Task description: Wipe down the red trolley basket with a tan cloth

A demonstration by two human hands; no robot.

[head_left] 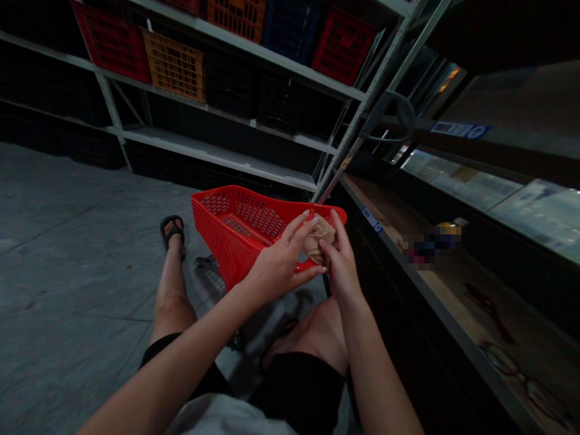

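No wording can be read. A rectangular blue-and-white label (460,129) with a round emblem stands on the dark upper shelf (512,152) at right — its lettering too blurred. A smaller blue-and-white label (372,219) marks the front edge of the brown lower shelf (446,287) — likewise illegible.

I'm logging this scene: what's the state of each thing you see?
Tan fabric bundle: crumpled, held between left hand and right hand.
Red perforated plastic basket: upright, open-topped.
Black strapped sandal: worn.
Thin-framed eyeglasses: lying on wooden shelf, folding unclear.
Yellow slatted plastic crate: upright on grey metal rack.
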